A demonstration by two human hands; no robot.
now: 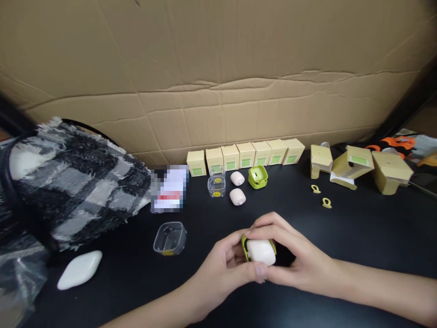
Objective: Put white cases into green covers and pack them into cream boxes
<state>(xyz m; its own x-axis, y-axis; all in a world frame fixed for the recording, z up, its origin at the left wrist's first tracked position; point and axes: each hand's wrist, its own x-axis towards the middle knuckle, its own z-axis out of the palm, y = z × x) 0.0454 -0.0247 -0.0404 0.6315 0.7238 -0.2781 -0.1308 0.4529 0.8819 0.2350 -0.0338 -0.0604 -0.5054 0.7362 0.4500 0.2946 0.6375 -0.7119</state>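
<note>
In the lower middle, both hands hold a white rounded block [261, 252], shaped like an earbud case, that sits partly inside a green case cover [244, 247]. My left hand [228, 264] is closed around its left side, the thumb along the lower edge. From the right, my right hand [300, 253] curls over the top with its fingers and supports the underside with its thumb. The hands hide much of the cover. Beyond them rest two pale rounded blocks [237, 197], beside another green case cover [258, 176] that lies hollow side up.
Several small yellow boxes [246, 156] line the cardboard wall [218, 91]. Opened boxes [353, 160] and two yellow clips [327, 203] lie right. Clear plastic containers [170, 239], a glossy white object [80, 269] and a checked fringed cloth [85, 182] are left.
</note>
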